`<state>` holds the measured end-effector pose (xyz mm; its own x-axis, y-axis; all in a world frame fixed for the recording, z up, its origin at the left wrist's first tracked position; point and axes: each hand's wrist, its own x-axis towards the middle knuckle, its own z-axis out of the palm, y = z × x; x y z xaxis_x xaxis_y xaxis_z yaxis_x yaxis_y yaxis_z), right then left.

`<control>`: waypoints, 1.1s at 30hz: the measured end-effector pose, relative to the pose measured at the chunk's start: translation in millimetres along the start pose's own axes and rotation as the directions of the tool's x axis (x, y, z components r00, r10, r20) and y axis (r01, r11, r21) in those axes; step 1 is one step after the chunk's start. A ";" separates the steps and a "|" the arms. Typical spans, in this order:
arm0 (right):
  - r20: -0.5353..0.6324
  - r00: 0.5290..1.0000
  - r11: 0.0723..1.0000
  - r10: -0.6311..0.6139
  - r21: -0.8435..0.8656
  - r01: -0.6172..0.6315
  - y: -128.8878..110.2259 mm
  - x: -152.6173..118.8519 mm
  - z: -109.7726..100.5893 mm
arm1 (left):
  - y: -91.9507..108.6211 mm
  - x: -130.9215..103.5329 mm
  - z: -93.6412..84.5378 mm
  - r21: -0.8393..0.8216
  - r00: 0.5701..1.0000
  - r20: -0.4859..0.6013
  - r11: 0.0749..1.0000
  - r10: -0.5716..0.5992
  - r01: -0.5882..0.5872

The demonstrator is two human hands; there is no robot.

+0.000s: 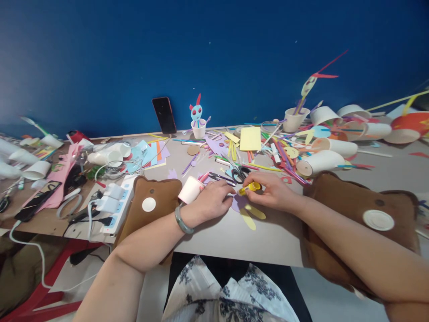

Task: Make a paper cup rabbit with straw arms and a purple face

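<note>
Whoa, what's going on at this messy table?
Someone's right hand is holding a yellow tube by a purple paper piece, with two yellow strips at its near side. The left hand is beside that paper. Black scissors lie just beyond, and a blue-faced paper figure stands in a cup.

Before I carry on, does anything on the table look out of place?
Yes: several paper cups lie tipped over on the right, beyond the right hand, unlike the two upright cups holding paper figures.
</note>
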<state>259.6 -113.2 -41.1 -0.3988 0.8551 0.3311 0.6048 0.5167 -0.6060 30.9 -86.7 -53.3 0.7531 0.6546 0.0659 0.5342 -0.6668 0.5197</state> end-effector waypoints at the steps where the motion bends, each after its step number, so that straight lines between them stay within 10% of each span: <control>1: 0.008 1.000 1.000 -0.007 -0.011 0.007 0.7 0.0 0.3 | -1.0 0.2 0.6 0.000 1.000 -0.004 1.000 0.001 -0.001; 7: 0.002 1.000 1.000 -0.010 -0.024 0.010 4.2 -0.3 -0.1 | 1.4 -2.9 -4.0 0.099 1.000 0.019 0.995 -0.005 0.003; 16: 0.051 0.997 0.998 -0.058 0.006 0.058 1.6 -1.8 4.2 | 36.8 -21.8 -24.9 0.308 0.926 0.371 0.932 0.069 -0.193; 33: 0.130 0.975 0.970 -0.181 -0.142 0.199 3.9 3.1 16.9 | 40.7 -22.9 -28.7 0.301 0.890 0.454 0.933 0.040 -0.196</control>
<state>249.0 -109.3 -54.7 -0.5874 0.7351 0.3385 0.6053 0.6767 -0.4191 24.4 -118.7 -9.2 0.8662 0.3938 -0.3075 0.4665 -0.8578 0.2156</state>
